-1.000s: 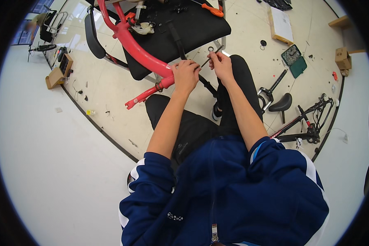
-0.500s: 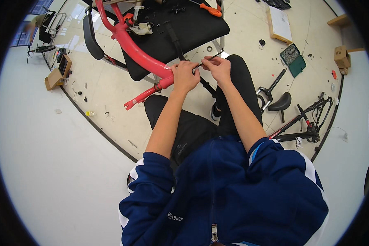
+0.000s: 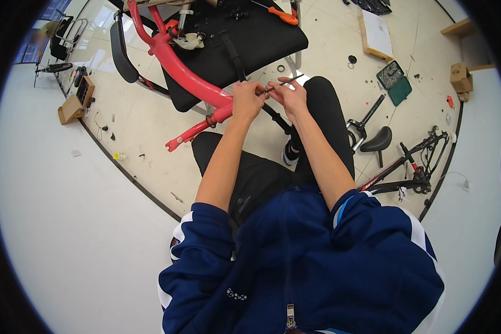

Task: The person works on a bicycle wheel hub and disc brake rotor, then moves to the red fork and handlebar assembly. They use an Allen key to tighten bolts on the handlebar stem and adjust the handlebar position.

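My left hand [image 3: 247,100] is closed, its fingertips pinching the lower left end of a thin dark rod [image 3: 293,79]. From there the rod slants up to the right, and my right hand [image 3: 293,99] grips it with thumb and fingers. What sits at the end inside the left fingertips is too small to make out. Just left of my left hand is a red bicycle frame [image 3: 190,73], lying against a black chair [image 3: 270,45]. Its lower tube [image 3: 186,137] points down-left past my knee. A black bar [image 3: 232,55] runs across the seat behind my hands.
An orange-handled screwdriver [image 3: 283,15] and small parts lie on the seat. Right on the floor are a green case [image 3: 398,90], a suspension fork [image 3: 363,121], a bicycle saddle [image 3: 377,140] and a black frame [image 3: 411,167]. An open cardboard box [image 3: 72,109] stands left.
My right fingers have shifted on the rod and look a little more spread. Both hands stay close together. The whole view has moved slightly.
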`<state>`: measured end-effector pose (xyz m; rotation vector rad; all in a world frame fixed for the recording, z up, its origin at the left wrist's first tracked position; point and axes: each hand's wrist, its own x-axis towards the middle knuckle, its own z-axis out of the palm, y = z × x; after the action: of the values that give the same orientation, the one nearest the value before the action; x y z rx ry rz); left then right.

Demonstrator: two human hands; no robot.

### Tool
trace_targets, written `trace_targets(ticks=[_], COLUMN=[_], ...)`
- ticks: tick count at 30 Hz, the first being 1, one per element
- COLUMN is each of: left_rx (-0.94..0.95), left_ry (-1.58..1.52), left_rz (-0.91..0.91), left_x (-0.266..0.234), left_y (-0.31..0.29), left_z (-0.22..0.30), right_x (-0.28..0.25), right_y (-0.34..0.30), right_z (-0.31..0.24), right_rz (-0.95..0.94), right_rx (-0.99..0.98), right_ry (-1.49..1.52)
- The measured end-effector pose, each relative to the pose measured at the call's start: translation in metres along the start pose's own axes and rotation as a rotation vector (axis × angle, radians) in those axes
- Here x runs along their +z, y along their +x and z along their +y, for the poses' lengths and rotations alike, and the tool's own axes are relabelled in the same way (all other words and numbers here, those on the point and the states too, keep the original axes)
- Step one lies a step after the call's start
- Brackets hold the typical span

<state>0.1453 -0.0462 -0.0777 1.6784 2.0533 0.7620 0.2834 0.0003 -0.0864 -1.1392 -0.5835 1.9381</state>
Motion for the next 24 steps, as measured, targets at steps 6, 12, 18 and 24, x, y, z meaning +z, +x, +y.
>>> trace_targets(ticks=[6, 12, 18, 24], left_rx=[0.356, 0.228, 0.174, 0.224], left_ry=[0.364, 0.427, 0.372, 0.256], left_rz=[0.083, -0.171, -0.112, 0.007], left_x=[-0.013, -0.023, -0.024, -0.007], left_y=[-0.003, 0.007, 0.004, -0.003], left_z=[0.002, 0.007, 0.011, -0.003], right_x=[0.000, 0.007, 0.009, 0.007], right_y=[0.001, -0.003, -0.001, 0.004], right_z=[0.001, 0.005, 0.011, 0.011], right_rz=[-0.030, 0.018, 0.118, 0.023], right_rx=[-0.028, -0.033, -0.028, -0.021], right_ry=[-0.034, -0.062, -0.169, -0.003])
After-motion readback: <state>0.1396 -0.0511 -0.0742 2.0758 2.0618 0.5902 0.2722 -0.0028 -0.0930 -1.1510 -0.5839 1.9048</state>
